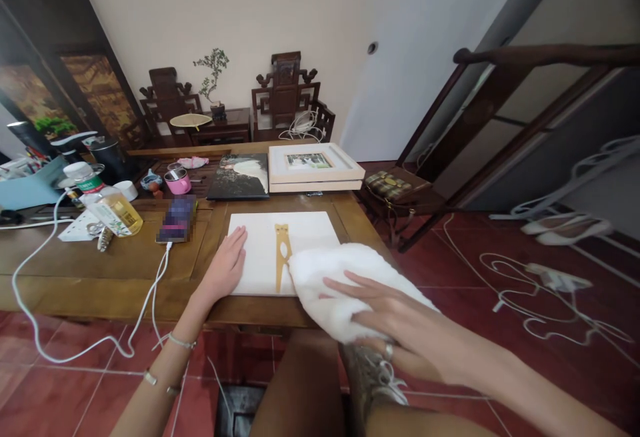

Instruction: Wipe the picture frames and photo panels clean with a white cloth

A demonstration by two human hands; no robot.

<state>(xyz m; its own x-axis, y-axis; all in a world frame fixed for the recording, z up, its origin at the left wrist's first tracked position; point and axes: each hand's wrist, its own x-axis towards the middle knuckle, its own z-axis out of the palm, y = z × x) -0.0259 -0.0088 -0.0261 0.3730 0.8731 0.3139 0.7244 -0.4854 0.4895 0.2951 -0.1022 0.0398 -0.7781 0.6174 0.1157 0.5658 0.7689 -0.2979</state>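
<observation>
A white board (260, 250) with a gold stand piece (283, 254) on it lies flat on the wooden table (125, 264). My left hand (226, 265) rests flat on the board's left edge, fingers stretched out. My right hand (385, 320) lies over a white fluffy towel (335, 277), which covers the board's right part and hangs past the table's front edge. The fingers lie spread along the cloth and press it.
Behind the board lie a dark photo print (240, 176) and stacked white picture frames (314, 167). At the left are a phone (176, 219) on a white cable (150, 304), an oil bottle (113, 209), a pink cup (178, 181). A wooden chair (400, 190) stands on the right.
</observation>
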